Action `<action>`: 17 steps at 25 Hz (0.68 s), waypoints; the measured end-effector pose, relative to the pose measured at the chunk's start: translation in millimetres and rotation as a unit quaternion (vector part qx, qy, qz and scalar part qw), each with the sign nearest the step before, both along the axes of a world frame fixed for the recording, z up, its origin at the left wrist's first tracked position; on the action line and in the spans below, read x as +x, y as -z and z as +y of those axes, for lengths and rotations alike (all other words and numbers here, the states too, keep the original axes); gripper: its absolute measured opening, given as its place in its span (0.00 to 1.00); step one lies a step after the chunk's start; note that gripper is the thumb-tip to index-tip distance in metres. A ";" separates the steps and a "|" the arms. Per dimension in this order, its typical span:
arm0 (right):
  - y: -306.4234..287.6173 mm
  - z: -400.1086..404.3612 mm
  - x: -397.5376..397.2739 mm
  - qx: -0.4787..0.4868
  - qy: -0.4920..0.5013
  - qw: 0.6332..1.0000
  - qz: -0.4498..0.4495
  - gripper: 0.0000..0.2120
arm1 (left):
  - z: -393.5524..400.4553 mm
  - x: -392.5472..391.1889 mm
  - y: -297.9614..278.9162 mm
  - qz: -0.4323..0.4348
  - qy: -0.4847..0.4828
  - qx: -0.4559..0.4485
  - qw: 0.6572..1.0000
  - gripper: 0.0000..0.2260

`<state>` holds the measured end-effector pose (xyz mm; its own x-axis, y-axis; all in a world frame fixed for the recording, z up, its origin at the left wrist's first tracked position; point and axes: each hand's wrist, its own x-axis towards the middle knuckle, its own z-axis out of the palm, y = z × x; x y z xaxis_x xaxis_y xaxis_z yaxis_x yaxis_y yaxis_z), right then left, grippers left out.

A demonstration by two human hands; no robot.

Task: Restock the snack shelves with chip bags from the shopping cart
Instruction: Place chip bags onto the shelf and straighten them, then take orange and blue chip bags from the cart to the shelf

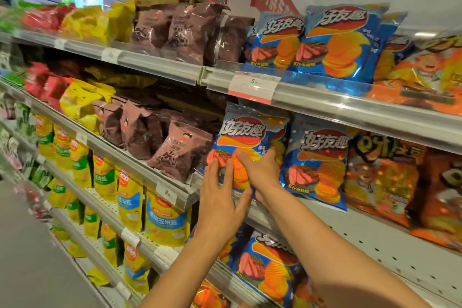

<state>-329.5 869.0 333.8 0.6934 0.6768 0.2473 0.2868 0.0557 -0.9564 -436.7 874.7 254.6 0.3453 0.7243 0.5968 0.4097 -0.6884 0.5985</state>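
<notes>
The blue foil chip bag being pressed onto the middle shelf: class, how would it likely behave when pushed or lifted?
The blue foil chip bag looks puffed with air, so it is probably light and would dent under the left hand and right hand. Its glossy film may be slippery. Standing at the silver shelf edge, it could tip forward.

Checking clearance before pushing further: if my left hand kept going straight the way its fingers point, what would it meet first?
The left hand already lies flat on the blue chip bag. Going straight on, it would press that bag deeper into the shelf; what stands behind is hidden.
</notes>
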 end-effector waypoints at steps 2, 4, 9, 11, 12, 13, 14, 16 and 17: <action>-2.6 -3.4 0.1 -0.005 -0.011 1.000 0.003 0.40 | 0.1 3.2 -0.3 0.017 -0.012 -0.002 1.000 0.36; -6.3 -11.5 2.1 -0.026 -0.038 0.999 0.006 0.39 | -2.4 3.1 -1.9 0.018 -0.008 -0.011 1.000 0.36; -2.0 -94.9 10.2 0.020 -0.035 0.993 -0.108 0.36 | -49.3 9.6 -0.8 -0.040 0.053 0.043 0.997 0.35; 6.8 -160.6 19.6 0.098 -0.010 0.988 -0.119 0.30 | -90.3 24.5 5.0 -0.057 0.131 0.051 0.988 0.33; 14.4 -200.5 24.6 0.120 0.014 0.985 -0.119 0.27 | -113.9 33.4 10.7 -0.060 0.176 0.054 0.981 0.31; 24.9 -242.5 29.7 0.125 0.048 0.983 -0.125 0.25 | -139.5 43.6 18.2 -0.058 0.223 0.065 0.971 0.29; 39.1 -289.8 34.8 0.110 0.100 0.979 -0.138 0.23 | -171.2 56.8 29.1 -0.050 0.276 0.078 0.957 0.28; 79.5 -382.4 40.2 0.056 0.211 0.967 -0.131 0.17 | -237.1 77.1 54.6 -0.026 0.376 0.110 0.920 0.27; 104.2 -430.5 41.7 0.027 0.270 0.957 -0.100 0.16 | -273.5 87.8 68.6 -0.018 0.428 0.126 0.895 0.26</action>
<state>-287.8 438.5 229.6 0.8739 0.2144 0.4363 0.4646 -0.1042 -0.8793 -349.0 601.3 185.9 0.6871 0.0441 0.7252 -0.3489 -0.8555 0.3825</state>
